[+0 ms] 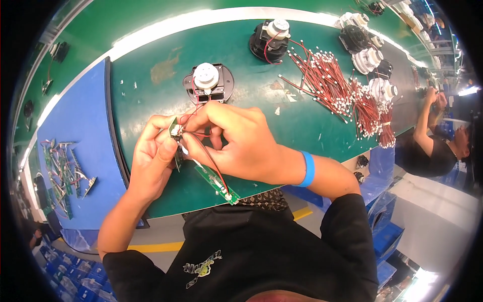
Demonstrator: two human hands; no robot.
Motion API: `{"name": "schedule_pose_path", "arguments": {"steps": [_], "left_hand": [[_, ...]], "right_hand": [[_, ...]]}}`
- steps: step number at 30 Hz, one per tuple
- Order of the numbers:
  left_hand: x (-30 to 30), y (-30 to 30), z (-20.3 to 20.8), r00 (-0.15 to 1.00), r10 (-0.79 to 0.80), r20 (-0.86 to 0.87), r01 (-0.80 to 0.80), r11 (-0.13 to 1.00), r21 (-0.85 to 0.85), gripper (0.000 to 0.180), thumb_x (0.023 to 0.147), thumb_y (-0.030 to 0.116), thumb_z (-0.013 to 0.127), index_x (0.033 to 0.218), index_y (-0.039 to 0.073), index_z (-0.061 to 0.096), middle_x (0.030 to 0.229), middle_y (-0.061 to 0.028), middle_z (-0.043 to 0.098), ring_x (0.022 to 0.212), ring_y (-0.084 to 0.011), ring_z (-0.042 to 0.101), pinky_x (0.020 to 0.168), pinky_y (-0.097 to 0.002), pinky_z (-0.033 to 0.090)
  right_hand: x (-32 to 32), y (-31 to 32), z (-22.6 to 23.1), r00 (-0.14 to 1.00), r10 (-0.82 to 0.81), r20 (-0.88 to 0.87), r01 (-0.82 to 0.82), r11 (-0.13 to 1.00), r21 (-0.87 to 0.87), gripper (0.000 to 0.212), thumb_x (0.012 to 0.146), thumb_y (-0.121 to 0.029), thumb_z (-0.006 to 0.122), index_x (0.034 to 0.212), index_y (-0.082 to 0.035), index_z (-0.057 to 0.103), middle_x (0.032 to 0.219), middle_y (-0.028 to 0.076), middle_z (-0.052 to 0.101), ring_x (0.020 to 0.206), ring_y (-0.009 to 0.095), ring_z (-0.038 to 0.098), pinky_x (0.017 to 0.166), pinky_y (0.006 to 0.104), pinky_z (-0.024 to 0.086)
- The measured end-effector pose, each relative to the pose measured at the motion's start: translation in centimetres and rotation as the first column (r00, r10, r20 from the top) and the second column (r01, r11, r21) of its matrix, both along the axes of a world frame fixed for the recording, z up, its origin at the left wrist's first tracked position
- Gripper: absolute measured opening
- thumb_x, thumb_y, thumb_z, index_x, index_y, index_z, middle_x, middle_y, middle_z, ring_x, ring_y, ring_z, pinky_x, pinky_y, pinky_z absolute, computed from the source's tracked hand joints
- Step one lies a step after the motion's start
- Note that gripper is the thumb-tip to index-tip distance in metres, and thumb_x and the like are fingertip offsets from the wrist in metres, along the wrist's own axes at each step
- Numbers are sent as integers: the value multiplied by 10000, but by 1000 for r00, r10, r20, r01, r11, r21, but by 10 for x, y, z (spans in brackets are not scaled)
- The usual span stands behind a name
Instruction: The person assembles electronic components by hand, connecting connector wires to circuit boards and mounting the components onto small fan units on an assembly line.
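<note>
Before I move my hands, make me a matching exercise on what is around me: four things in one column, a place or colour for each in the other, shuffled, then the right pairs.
Things:
1. Wristband
2. Loose circuit boards
3. Spread-out wires
4. Long green circuit board

Places and colours:
A. on the blue mat, at the left
B. just below the right hand
C. bright blue in colour
D. on the green tabletop, beyond and right of the hands

Pairs: 1-C, 2-A, 3-D, 4-B
</note>
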State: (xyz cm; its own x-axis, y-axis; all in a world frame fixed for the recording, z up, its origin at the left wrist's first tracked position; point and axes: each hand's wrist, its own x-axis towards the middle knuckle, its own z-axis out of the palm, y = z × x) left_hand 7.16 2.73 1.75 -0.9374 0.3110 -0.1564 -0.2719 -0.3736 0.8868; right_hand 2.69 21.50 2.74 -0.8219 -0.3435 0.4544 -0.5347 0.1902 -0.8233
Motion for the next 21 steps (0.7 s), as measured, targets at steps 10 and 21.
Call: {"name": "schedule_pose_path", "arguments": {"steps": [10,21], "left_hand": [[-2,-2,-6,998,33,56,-34,999,3,426,958,310,639,1232,36,463,1187,-93,592,1120,-181,573,965,-336,449],[-31,0,22,989,123,-87,-130,988,-83,366,1031,266,478,1272,-9,479,1086,-158,642,801,-199,656,771,-336,545]], "right_hand": [[-1,1,-8,997,29,68,-17,987,-162,141,796,-54,767,817,-18,632,705,62,672,491,75,549,448,223,425],[-40,29,25,896,89,-436,-67,996,66,201,741,-49,702,938,-85,691,784,71,668,683,236,643,597,326,517]]}}
